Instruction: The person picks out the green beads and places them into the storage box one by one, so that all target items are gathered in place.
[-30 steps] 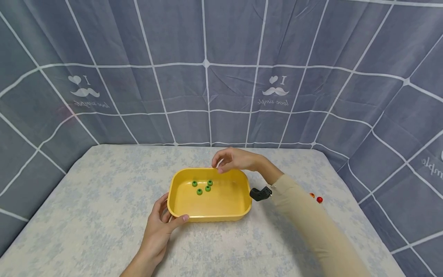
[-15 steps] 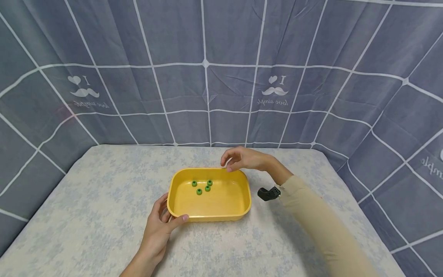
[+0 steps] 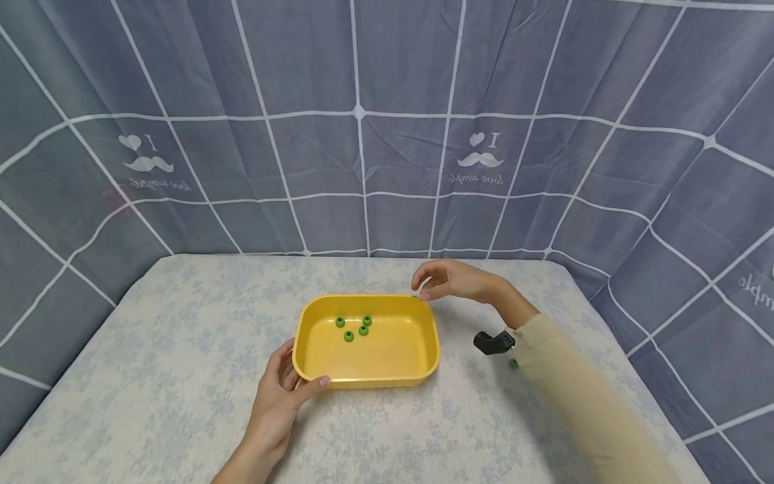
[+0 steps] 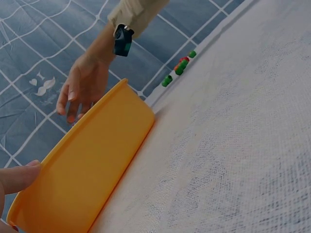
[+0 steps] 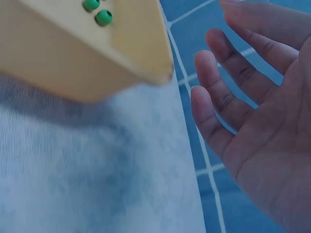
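A yellow plastic tray [image 3: 387, 356] sits on the cloth-covered table, with several green beads [image 3: 363, 330] lying loose on the left part of its floor. My left hand [image 3: 275, 396] grips the tray's near left corner, thumb at the front rim and fingers round the side. Over the far right corner hovers my right hand [image 3: 453, 279], its fingers loosely bent. The right wrist view shows this palm [image 5: 272, 111] with nothing in it, beside the tray wall and two green beads [image 5: 103, 18] inside.
More beads lie on the table to the right: a green bead [image 3: 513, 364] shows by the right sleeve [image 3: 574, 390], and green and red beads [image 4: 179, 71] appear in the left wrist view. A grey grid-patterned curtain [image 3: 399, 154] hangs behind the table.
My right hand has moved right along the tray's far rim to its corner. A green bead on the table has come into view beside the sleeve. The left hand and tray stay put.
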Demonstrator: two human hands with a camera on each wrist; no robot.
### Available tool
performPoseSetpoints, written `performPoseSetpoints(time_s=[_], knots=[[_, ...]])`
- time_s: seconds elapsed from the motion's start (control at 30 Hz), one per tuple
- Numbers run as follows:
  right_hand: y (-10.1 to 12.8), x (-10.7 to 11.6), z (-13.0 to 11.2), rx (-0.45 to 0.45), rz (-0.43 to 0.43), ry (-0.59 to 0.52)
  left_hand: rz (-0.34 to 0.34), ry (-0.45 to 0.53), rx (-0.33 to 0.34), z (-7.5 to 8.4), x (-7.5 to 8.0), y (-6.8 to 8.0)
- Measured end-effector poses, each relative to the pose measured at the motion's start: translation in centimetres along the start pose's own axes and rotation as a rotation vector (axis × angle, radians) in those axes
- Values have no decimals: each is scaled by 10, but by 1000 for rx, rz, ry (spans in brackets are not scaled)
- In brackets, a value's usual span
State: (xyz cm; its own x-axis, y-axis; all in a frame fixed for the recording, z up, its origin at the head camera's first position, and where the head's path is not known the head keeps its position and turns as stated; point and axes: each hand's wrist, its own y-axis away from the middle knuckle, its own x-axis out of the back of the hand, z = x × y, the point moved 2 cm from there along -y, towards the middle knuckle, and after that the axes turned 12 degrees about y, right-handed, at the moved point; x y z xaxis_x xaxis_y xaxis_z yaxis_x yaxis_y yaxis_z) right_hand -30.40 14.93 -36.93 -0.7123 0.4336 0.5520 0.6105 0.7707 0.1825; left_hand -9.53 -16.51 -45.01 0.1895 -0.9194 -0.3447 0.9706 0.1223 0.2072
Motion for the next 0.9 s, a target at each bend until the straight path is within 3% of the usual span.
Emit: performPoseSetpoints(time_s=[0.63, 0.9], knots=[[72, 29, 44, -101, 134, 19, -13, 1, 3, -1, 0, -1], [104, 34, 74, -148, 184, -18, -9, -7, 5, -2, 0, -1]])
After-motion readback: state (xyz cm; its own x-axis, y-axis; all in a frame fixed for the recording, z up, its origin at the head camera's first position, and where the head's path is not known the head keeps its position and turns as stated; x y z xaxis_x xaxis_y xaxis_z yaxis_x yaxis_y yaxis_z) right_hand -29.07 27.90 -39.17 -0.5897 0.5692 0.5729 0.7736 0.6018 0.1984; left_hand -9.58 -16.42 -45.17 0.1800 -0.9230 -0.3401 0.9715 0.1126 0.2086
